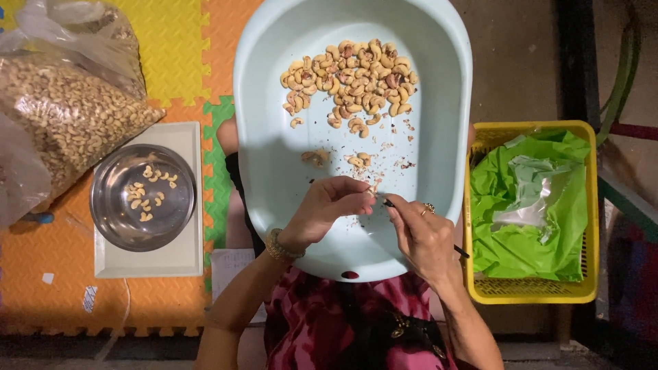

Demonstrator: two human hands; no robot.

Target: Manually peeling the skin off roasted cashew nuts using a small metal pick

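Peeled nuts [147,192] sit in steel bowl [142,196] at left. Left hand [322,209] is pinched shut on one cashew [371,191] over tub [274,157]; right hand [421,236] is closed round thin pick [389,203], tip at nut. Step judged: skin being scraped. Next: clean nut must be carried across to the bowl.

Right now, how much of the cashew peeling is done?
Done: only a few peeled cashews lie in the steel bowl. In hand: the left hand pinches one nut while the right hand works it with a thin dark tool. Left: a large pile of unpeeled cashews in the pale blue tub.
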